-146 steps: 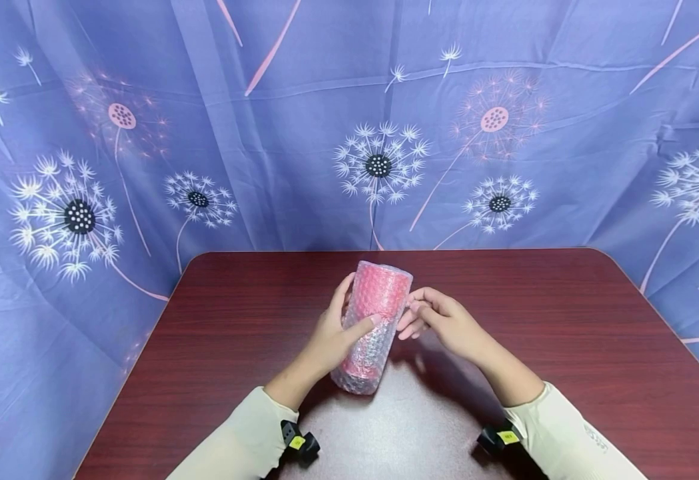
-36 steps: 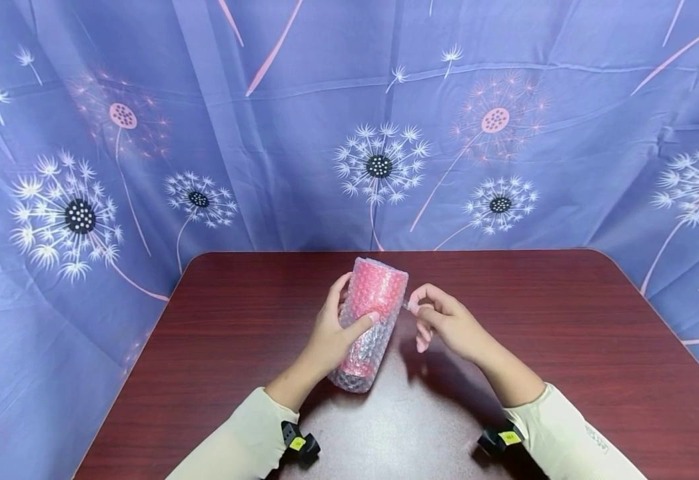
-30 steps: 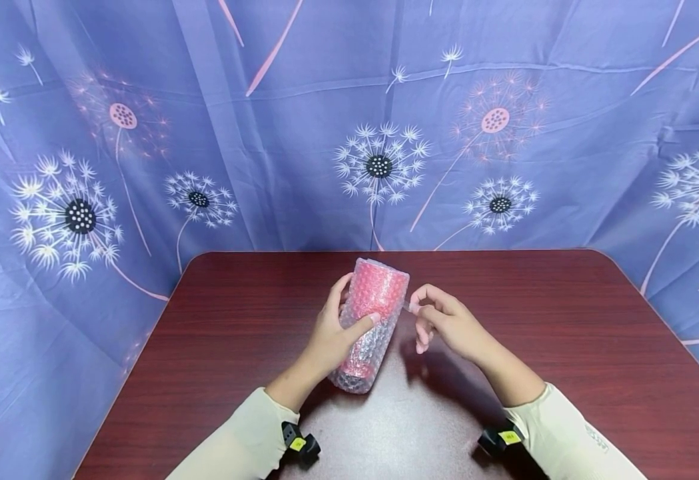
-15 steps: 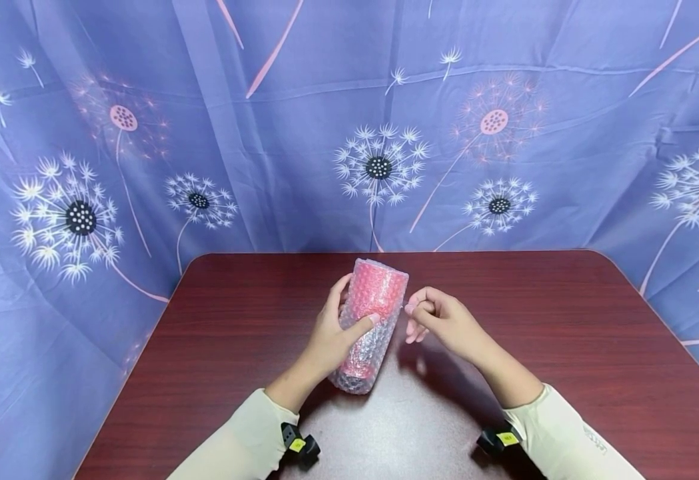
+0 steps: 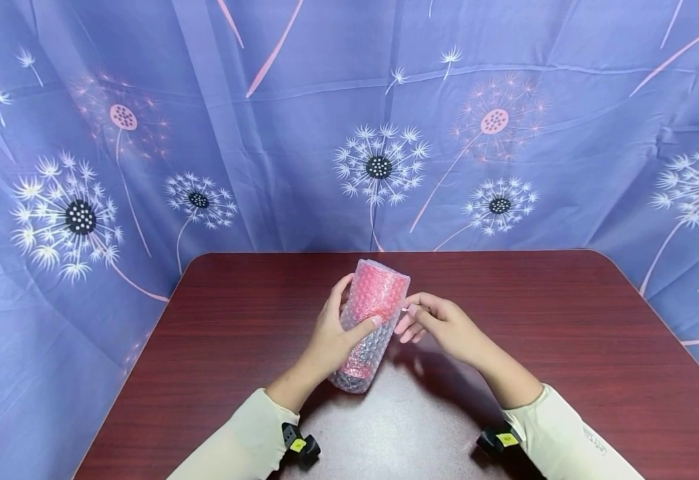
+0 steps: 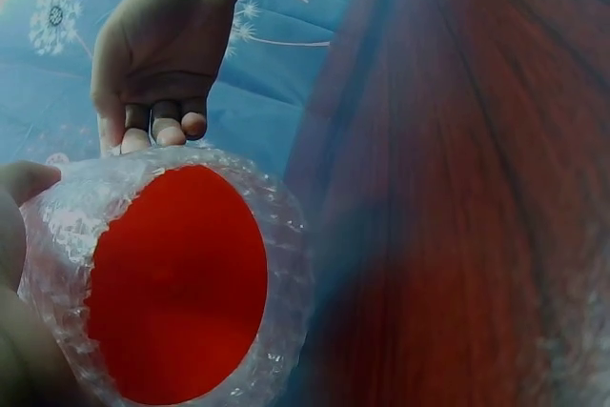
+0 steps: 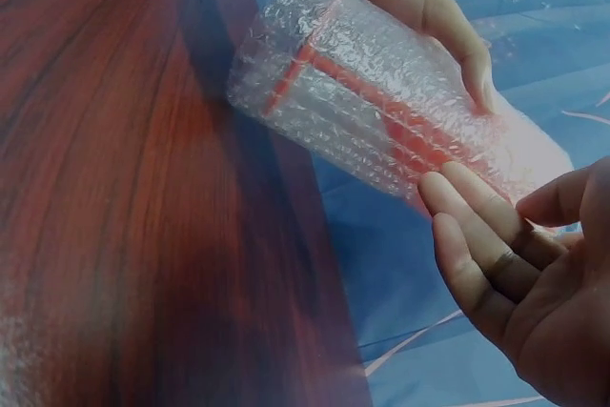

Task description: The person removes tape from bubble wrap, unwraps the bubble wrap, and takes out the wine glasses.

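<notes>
A red cylinder with a pale, silvery lower part is wrapped in clear bubble wrap and leans over the table. My left hand grips it from the left, thumb across the front, other fingers mostly hidden behind. Its round red end shows inside the wrap in the left wrist view. My right hand is at the wrap's right edge, thumb and index finger pinching a small clear strip like tape. The other fingers of that hand extend alongside the wrap in the right wrist view.
The dark red wood-grain table has rounded far corners and a glare patch in front. A blue dandelion-print cloth hangs behind and at the sides. Black wrist cameras sit at both cuffs.
My right hand has shifted slightly down, and its lower fingers have spread back toward the wrap after drawing away earlier. The left hand keeps its grip; the wrapped cylinder has barely moved.
</notes>
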